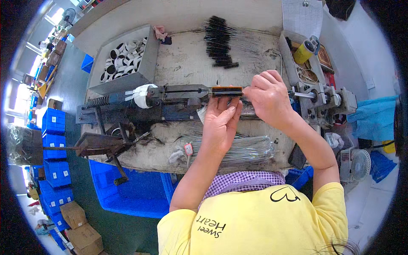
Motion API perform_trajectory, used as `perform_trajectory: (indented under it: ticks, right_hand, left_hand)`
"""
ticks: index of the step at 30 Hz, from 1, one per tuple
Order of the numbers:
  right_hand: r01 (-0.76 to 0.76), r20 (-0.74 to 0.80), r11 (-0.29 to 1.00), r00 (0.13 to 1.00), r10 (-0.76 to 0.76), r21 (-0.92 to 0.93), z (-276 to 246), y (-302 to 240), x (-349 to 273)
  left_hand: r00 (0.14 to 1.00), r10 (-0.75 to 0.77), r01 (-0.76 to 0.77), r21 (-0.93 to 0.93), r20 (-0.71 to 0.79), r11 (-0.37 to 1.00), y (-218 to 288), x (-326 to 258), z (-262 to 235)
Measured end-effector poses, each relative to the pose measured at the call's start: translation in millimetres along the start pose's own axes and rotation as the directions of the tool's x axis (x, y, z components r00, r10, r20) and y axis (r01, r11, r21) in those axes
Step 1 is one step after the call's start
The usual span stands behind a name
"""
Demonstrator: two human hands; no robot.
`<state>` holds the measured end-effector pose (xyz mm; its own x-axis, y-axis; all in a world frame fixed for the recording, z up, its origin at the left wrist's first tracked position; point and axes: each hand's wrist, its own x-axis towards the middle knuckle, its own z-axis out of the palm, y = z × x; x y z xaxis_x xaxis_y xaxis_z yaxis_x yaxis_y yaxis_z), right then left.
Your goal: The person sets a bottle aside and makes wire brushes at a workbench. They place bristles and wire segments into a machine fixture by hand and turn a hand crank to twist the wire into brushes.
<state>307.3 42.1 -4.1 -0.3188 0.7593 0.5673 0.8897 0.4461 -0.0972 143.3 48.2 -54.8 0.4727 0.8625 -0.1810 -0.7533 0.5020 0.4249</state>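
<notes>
My left hand (pixel 220 123) reaches up to a small black-and-orange bar (pixel 226 91) seated in the dark metal jig (pixel 170 100) that runs across the bench; its fingers touch the bar's lower edge. My right hand (pixel 268 98) curls over the bar's right end, fingers pinched on it. A bundle of thin metal wires (pixel 246 151) lies on the bench under my left forearm. Another fan of wires with black sleeved ends (pixel 221 40) lies at the back.
A grey bin of white and black rings (pixel 123 57) stands back left. A tray with a yellow bottle (pixel 302 53) sits back right, above a metal fixture (pixel 327 100). Blue crates (pixel 55 140) stack on the floor left; a small fan (pixel 361 163) stands right.
</notes>
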Motion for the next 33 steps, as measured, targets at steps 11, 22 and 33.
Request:
perform_trajectory:
  ticks: [11, 22, 33]
  right_hand:
    - [0.066, -0.052, 0.996, 0.997, -0.063, 0.067, -2.9, -10.5, 0.3]
    - [-0.123, 0.060, 0.985, 0.991, 0.116, 0.119, -8.8, 20.4, -18.8]
    - [0.050, -0.134, 0.998, 0.990, -0.053, -0.030, 0.3, 22.1, -37.1]
  left_hand:
    - [0.994, 0.033, -0.034, 0.008, 0.103, 0.999, -2.1, 2.3, -3.5]
    - [0.998, 0.060, -0.063, 0.101, 0.036, 0.993, 2.5, -3.9, 1.0]
    - [0.997, -0.016, 0.008, 0.105, 0.070, 0.994, 12.9, -2.6, 2.2]
